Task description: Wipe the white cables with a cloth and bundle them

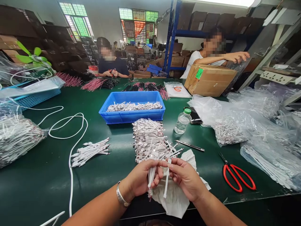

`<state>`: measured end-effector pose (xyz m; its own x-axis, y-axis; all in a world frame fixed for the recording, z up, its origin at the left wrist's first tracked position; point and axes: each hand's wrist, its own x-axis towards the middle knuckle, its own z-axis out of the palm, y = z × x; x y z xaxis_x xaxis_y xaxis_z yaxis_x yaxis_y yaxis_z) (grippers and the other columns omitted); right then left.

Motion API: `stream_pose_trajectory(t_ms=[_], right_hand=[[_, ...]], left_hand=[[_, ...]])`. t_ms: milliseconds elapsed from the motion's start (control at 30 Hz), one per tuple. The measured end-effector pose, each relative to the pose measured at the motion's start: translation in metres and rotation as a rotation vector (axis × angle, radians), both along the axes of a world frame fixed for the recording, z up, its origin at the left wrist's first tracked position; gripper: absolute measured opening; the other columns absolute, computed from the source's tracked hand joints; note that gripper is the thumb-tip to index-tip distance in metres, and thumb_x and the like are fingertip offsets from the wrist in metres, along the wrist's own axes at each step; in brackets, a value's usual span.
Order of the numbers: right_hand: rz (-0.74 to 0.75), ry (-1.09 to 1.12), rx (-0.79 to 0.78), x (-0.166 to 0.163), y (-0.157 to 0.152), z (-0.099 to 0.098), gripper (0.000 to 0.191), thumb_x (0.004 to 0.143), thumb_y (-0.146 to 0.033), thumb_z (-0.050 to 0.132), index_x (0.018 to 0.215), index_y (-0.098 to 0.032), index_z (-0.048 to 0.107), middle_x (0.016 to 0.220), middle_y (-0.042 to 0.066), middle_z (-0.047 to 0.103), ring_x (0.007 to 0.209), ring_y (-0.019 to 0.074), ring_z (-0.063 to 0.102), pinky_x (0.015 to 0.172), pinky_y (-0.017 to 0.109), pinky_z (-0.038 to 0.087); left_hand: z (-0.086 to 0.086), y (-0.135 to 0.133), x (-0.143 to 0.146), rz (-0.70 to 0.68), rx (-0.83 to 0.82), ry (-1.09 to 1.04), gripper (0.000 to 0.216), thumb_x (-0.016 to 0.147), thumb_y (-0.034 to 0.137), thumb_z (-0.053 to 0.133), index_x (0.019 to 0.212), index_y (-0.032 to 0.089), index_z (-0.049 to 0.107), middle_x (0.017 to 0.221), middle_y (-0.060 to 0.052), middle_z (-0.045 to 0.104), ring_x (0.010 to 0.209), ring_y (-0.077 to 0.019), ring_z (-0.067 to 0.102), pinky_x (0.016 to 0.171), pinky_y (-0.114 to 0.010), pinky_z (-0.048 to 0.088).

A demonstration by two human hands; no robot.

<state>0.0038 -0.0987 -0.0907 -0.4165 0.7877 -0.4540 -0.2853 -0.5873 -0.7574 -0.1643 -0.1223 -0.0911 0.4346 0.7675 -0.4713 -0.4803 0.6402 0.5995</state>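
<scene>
My left hand (142, 177) has its grip clamped on a bunch of white flat cables (151, 179), while my right hand (185, 179) holds a single cable (166, 182) pinched in its grip. Both hands are over a white cloth (178, 201) on the green table (47, 188), just below the heaped cables (148, 141).

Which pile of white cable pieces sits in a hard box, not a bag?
The white pile in the blue plastic crate; others lie in clear plastic bags or on the green mat.
</scene>
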Motion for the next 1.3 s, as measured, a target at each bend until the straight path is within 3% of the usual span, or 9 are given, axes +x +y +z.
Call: stream_pose_trajectory(t_ms=[333,967,1067,1200,1300], right_hand=[[-0.041,-0.102,0.075,0.0046,-0.0008,0.003,0.04,0.058,-0.037,0.083,0.087,-0.016,0.066,0.071,-0.002,0.057,0.053,0.0067,0.046,0.044,0.018,0.032],[-0.044,-0.161,0.208,0.0049,0.0,-0.0021,0.038,0.066,-0.039,0.077,0.094,-0.015,0.066,0.066,-0.001,0.058,0.057,0.0093,0.047,0.045,0.019,0.036],[-0.045,-0.161,0.22,0.0046,-0.0006,-0.0017,0.04,0.066,-0.039,0.077,0.097,-0.015,0.066,0.072,0.001,0.061,0.06,0.0099,0.048,0.046,0.019,0.037],[-0.032,-0.186,0.246,0.0058,-0.0007,0.0,0.04,0.066,-0.038,0.076,0.098,-0.017,0.067,0.081,0.002,0.062,0.062,0.0105,0.049,0.047,0.02,0.037],[0.1,-0.196,0.249,0.0082,-0.0003,0.0014,0.041,0.068,-0.037,0.074,0.103,-0.018,0.067,0.083,0.002,0.061,0.062,0.0102,0.046,0.049,0.021,0.036]], left_hand=[[-0.0033,-0.0023,-0.0009,-0.036,0.031,0.004,0.04,0.076,0.042,0.057,0.059,0.006,0.063,0.043,-0.004,0.052,0.03,-0.0069,0.043,0.031,-0.018,0.025],[-0.0037,-0.0042,-0.0009,-0.07,0.068,0.1,0.039,0.078,0.039,0.054,0.061,0.005,0.065,0.042,-0.004,0.053,0.032,-0.0057,0.043,0.037,-0.016,0.024],[-0.0029,-0.0038,-0.0001,-0.074,0.065,0.101,0.036,0.077,0.037,0.054,0.061,0.006,0.064,0.043,-0.004,0.053,0.033,-0.0056,0.043,0.037,-0.016,0.026],[0.0018,-0.003,0.0037,-0.022,0.048,0.129,0.019,0.071,0.029,0.064,0.074,0.01,0.064,0.055,-0.001,0.058,0.039,-0.0062,0.047,0.038,-0.016,0.031],[0.0049,-0.0024,0.0063,0.05,0.022,0.201,0.026,0.068,0.03,0.069,0.086,0.012,0.063,0.058,0.001,0.056,0.04,-0.0051,0.045,0.037,-0.015,0.029]])
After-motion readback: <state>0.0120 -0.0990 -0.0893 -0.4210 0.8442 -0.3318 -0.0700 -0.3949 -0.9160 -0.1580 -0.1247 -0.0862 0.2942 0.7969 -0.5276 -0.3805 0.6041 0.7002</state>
